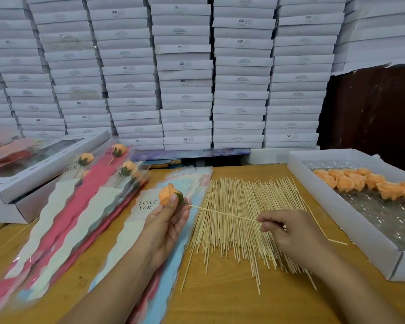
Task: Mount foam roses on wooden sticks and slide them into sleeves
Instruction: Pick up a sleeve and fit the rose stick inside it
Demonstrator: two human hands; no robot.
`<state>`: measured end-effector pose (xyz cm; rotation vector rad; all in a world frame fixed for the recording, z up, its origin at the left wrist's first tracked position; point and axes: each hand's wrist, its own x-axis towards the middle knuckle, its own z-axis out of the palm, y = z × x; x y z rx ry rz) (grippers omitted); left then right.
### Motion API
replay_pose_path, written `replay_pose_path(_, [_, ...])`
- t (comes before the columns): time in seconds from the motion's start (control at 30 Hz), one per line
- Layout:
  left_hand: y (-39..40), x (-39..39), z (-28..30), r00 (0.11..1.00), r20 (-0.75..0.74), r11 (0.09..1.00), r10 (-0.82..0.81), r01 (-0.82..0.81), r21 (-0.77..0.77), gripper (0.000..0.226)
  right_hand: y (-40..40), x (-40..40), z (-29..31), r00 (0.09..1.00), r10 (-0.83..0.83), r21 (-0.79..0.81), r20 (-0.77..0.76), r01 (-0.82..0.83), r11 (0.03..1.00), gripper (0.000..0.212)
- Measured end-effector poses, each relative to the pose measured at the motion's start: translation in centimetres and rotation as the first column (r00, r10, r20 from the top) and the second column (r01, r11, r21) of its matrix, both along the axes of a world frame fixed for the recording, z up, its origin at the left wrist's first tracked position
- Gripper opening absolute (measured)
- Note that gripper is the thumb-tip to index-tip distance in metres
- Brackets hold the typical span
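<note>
My left hand (167, 220) grips an orange foam rose (167, 194) with a green base, held above a stack of empty "LOVE YOU" sleeves (136, 232). A thin wooden stick (222, 213) runs from the rose's base to my right hand (288, 232), which pinches its far end. Below the stick lies a wide pile of loose wooden sticks (241, 220). Several more orange roses (365, 183) sit in a white tray (351, 220) on the right. Filled sleeves with roses (103, 181) lie stacked at the left.
A white windowed box (33, 178) stands at the far left beside the filled sleeves. Stacked white boxes (185, 73) form a wall behind the wooden table (220, 302). A dark wooden panel (372, 113) is at the back right.
</note>
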<state>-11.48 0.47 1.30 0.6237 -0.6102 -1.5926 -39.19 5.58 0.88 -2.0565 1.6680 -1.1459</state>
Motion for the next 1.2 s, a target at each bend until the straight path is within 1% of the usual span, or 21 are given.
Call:
replay_pose_path(0.13, [0.07, -0.06, 0.08, 1.0, 0.001, 1.0, 0.011, -0.011, 0.006, 0.033, -0.11, -0.16, -0.13, 1.0, 0.004, 0.01, 0.009, -0.004, 1.0, 0.029])
replay_pose_path(0.2, [0.11, -0.04, 0.12, 1.0, 0.002, 1.0, 0.012, -0.012, 0.011, 0.035, -0.2, -0.24, -0.18, 1.0, -0.002, 0.015, 0.007, 0.002, 1.0, 0.026])
replay_pose_path(0.33, [0.05, -0.04, 0.11, 1.0, 0.009, 1.0, 0.011, -0.011, 0.01, 0.037, -0.2, -0.23, -0.17, 1.0, 0.001, 0.03, 0.016, -0.001, 1.0, 0.028])
replay_pose_path(0.4, [0.03, -0.06, 0.09, 1.0, 0.013, 1.0, 0.011, -0.011, 0.005, 0.037, -0.32, -0.26, -0.3, 1.0, -0.001, 0.033, 0.012, 0.001, 0.999, 0.026])
replay_pose_path(0.97, [0.11, -0.12, 0.06, 1.0, 0.031, 1.0, 0.005, -0.005, -0.007, 0.028, -0.37, -0.21, -0.41, 1.0, -0.014, 0.046, 0.016, 0.013, 0.999, 0.025])
replay_pose_path(1.1, [0.14, -0.15, 0.05, 1.0, 0.027, 1.0, -0.004, 0.005, -0.01, 0.03, -0.34, -0.03, -0.39, 1.0, -0.007, 0.056, 0.006, 0.006, 0.998, 0.024])
replay_pose_path(1.2, [0.17, -0.17, -0.01, 1.0, 0.018, 1.0, -0.015, 0.015, -0.006, 0.024, -0.16, 0.36, -0.44, 1.0, 0.015, 0.064, 0.023, -0.016, 0.998, 0.023])
